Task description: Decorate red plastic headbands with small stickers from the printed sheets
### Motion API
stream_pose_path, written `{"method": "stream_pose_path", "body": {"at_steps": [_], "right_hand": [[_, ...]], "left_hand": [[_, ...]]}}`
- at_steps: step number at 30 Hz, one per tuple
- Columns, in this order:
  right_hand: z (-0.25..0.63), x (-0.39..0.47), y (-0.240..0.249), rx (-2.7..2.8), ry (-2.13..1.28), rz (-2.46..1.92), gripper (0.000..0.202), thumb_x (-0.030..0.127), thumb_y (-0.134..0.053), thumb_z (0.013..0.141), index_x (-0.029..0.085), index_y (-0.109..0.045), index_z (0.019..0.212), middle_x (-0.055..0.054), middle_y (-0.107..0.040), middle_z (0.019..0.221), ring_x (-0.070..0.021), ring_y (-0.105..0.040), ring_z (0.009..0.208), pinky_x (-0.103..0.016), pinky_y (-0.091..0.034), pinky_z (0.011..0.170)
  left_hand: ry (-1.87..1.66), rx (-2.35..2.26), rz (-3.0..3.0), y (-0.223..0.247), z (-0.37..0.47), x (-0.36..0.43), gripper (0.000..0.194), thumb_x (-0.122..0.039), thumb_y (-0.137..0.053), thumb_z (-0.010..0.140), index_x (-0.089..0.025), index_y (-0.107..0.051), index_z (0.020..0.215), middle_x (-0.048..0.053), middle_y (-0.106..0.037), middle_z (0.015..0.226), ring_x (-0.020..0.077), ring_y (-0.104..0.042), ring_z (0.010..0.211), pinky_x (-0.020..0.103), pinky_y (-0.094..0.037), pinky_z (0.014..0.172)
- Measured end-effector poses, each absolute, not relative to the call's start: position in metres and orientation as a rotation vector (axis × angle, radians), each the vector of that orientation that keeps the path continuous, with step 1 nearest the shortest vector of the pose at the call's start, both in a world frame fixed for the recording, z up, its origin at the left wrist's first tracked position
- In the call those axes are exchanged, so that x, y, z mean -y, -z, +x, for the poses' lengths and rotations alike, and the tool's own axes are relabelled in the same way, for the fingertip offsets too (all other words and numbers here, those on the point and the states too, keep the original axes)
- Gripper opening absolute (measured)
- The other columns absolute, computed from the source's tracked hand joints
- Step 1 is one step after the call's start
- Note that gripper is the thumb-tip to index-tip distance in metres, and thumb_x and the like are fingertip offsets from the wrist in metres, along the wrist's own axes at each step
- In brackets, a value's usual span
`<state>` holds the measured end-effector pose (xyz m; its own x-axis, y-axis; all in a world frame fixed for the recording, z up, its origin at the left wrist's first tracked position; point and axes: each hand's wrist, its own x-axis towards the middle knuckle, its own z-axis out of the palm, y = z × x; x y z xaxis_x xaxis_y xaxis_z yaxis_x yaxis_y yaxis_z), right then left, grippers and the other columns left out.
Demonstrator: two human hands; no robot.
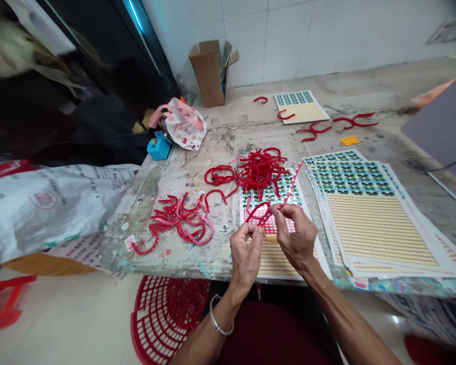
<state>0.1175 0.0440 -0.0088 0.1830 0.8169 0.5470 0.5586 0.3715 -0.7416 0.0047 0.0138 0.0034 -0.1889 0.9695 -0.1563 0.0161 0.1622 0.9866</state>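
Observation:
Over a sticker sheet (277, 261) at the table's front edge, my left hand (247, 248) pinches the lower end of a curved red band (255, 209). Close by on the right, my right hand (294, 230) is closed on the same band and on a pink dotted strip (293, 185) that rises from its fingers. A heap of red bands (261, 170) lies just beyond both hands, partly on the sheet. To the left is a second pile of red and pink bands (182, 218).
Stacked sticker sheets (380, 233) lie at the right. A cardboard box (209, 78), a patterned bag (186, 124) and a blue tape dispenser (159, 146) stand at the back left. Below the front edge is a red basket (163, 314).

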Motion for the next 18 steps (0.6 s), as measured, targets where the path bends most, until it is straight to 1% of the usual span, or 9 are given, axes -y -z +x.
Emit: {"method": "stream_pose_path", "body": {"at_steps": [2,6,10,13,15,18], "right_hand": [[0.117,-0.042,0.008,1.489,-0.261,-1.299,0.003,0.023,-0.057,0.082,0.020,-0.056,0.084,-0.005,-0.064,0.079,-0.0177,-0.061,0.071,-0.032,-0.051,0.067],[0.115,-0.040,0.003,1.478,-0.251,-1.325,0.004,0.022,-0.059,0.081,0.020,-0.055,0.081,-0.003,-0.062,0.075,-0.0156,-0.061,0.065,-0.029,-0.051,0.063],[0.115,-0.041,-0.002,1.381,-0.403,-1.363,0.007,0.025,-0.057,0.082,0.020,-0.055,0.079,0.000,-0.061,0.071,-0.0133,-0.060,0.061,-0.027,-0.052,0.061],[0.114,-0.044,-0.002,1.308,-0.535,-1.328,0.009,0.028,-0.055,0.084,0.019,-0.056,0.082,-0.004,-0.066,0.085,-0.0159,-0.064,0.075,-0.028,-0.055,0.065],[0.113,-0.045,-0.001,1.280,-0.607,-1.297,0.010,0.029,-0.054,0.084,0.019,-0.056,0.083,-0.006,-0.067,0.095,-0.0176,-0.064,0.083,-0.030,-0.056,0.066],[0.113,-0.046,0.001,1.251,-0.660,-1.281,0.013,0.031,-0.054,0.084,0.018,-0.056,0.082,-0.008,-0.067,0.097,-0.0182,-0.064,0.082,-0.031,-0.056,0.065]], "left_hand": [[-1.202,-1.455,1.033,-0.003,0.004,-0.015,0.019,-0.030,-0.057,0.078,-0.016,-0.058,0.066,0.001,-0.057,0.063,0.0136,-0.050,0.061,0.024,-0.038,0.061],[-1.217,-1.418,0.969,-0.001,0.003,-0.018,0.022,-0.030,-0.057,0.078,-0.016,-0.056,0.062,0.000,-0.055,0.058,0.0135,-0.052,0.060,0.023,-0.039,0.061],[-1.254,-1.307,0.878,0.000,0.001,-0.017,0.021,-0.031,-0.060,0.077,-0.015,-0.058,0.065,0.000,-0.056,0.059,0.0144,-0.055,0.064,0.024,-0.041,0.066],[-1.276,-1.244,0.842,0.000,0.000,-0.014,0.020,-0.032,-0.061,0.077,-0.014,-0.061,0.067,0.001,-0.058,0.062,0.0138,-0.055,0.065,0.024,-0.041,0.069],[-1.288,-1.221,0.836,0.000,-0.001,-0.012,0.020,-0.031,-0.061,0.078,-0.014,-0.061,0.068,0.001,-0.058,0.064,0.0132,-0.054,0.066,0.024,-0.041,0.069],[-1.287,-1.197,0.826,-0.001,-0.001,-0.010,0.020,-0.031,-0.060,0.079,-0.014,-0.062,0.069,0.002,-0.059,0.065,0.0127,-0.053,0.065,0.024,-0.041,0.069]]}}
